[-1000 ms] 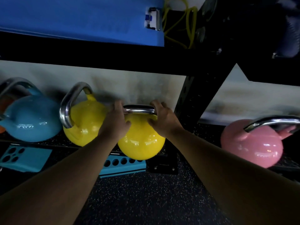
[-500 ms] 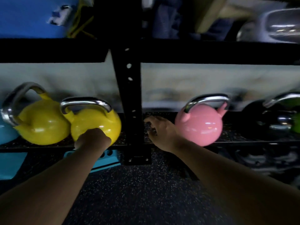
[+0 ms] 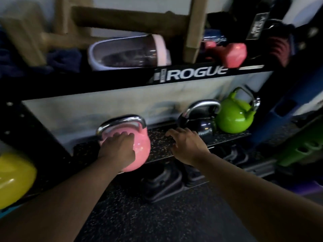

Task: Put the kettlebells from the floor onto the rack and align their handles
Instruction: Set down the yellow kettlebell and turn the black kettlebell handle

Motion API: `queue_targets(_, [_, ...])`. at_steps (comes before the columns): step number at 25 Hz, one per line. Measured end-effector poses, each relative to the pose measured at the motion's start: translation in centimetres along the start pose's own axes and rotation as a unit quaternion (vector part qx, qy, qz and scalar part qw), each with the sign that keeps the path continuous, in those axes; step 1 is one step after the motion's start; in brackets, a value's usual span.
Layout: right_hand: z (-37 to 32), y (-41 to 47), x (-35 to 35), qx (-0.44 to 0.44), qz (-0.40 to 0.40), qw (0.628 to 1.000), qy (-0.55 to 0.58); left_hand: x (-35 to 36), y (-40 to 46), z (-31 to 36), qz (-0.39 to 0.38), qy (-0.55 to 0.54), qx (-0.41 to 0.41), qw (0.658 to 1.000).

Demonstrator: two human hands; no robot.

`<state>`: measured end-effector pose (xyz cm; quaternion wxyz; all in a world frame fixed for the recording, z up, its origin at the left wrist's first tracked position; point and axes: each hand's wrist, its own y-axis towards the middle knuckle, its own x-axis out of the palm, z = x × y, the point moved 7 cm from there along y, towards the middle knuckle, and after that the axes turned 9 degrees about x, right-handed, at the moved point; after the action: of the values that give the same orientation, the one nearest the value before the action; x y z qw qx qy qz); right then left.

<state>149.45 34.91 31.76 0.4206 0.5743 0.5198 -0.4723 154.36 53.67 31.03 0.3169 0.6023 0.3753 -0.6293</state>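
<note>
A pink kettlebell with a chrome handle stands on the lower rack shelf. My left hand lies flat on its front, fingers spread just under the handle. My right hand hovers open over the bare shelf to the right of it, holding nothing. Further right stand a black kettlebell and a green kettlebell, their handles turned at different angles. A yellow kettlebell shows at the far left edge.
The black upper shelf beam reads ROGUE and carries a clear bottle, a pink dumbbell and wooden pieces. Dark weights sit on the speckled floor under the shelf. A black upright divides the bays.
My view has swung right from the yellow kettlebells to the pink one. My left hand left the yellow kettlebell and now rests on the pink one; my right hand moved right past it.
</note>
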Motion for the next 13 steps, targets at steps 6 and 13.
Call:
queue_targets(6, [12.0,2.0,-0.8,0.051,0.009,0.993,-0.105,-0.9,7.5,9.5,0.036,-0.026,0.044,0.998])
queue_targets(13, [21.3,9.5,-3.6,0.133,0.061,0.988,-0.044,-0.9,19.0,15.0,0.072,-0.216,-0.017,0.974])
